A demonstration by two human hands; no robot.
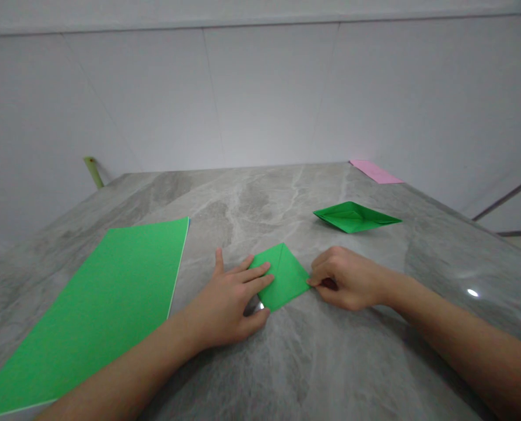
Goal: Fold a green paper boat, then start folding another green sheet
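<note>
A small green folded paper (283,276), diamond-shaped with a crease down its middle, lies flat on the grey marble table (295,351). My left hand (229,301) rests flat on the paper's left corner, fingers stretched out and pressing it down. My right hand (348,279) is closed in a pinch on the paper's right corner.
A stack of green paper sheets (106,304) lies at the left. A finished green paper boat (354,217) sits beyond my right hand. A pink sheet (375,172) lies at the far right edge. A white wall stands behind the table.
</note>
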